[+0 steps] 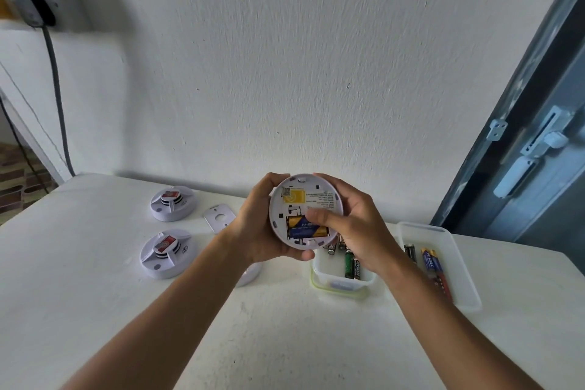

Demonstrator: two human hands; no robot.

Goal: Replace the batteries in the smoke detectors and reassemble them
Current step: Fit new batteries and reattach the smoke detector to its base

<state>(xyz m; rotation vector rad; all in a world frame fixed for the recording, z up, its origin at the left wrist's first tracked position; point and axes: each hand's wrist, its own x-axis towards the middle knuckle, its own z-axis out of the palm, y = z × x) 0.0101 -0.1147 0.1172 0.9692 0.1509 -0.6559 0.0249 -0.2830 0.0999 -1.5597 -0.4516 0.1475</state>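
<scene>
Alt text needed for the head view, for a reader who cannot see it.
Both hands hold a round white smoke detector back-side up over a white table; the right hand thumbs blue-and-gold batteries into it, the left hand cupping its rim.

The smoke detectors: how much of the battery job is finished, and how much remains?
In hand: the left hand holds an open detector while the right hand thumb presses on blue-and-gold batteries in its bay. Its mounting plate lies on the table, not yet refitted. Two other detectors stand at the left; whether they are done cannot be told.
</scene>
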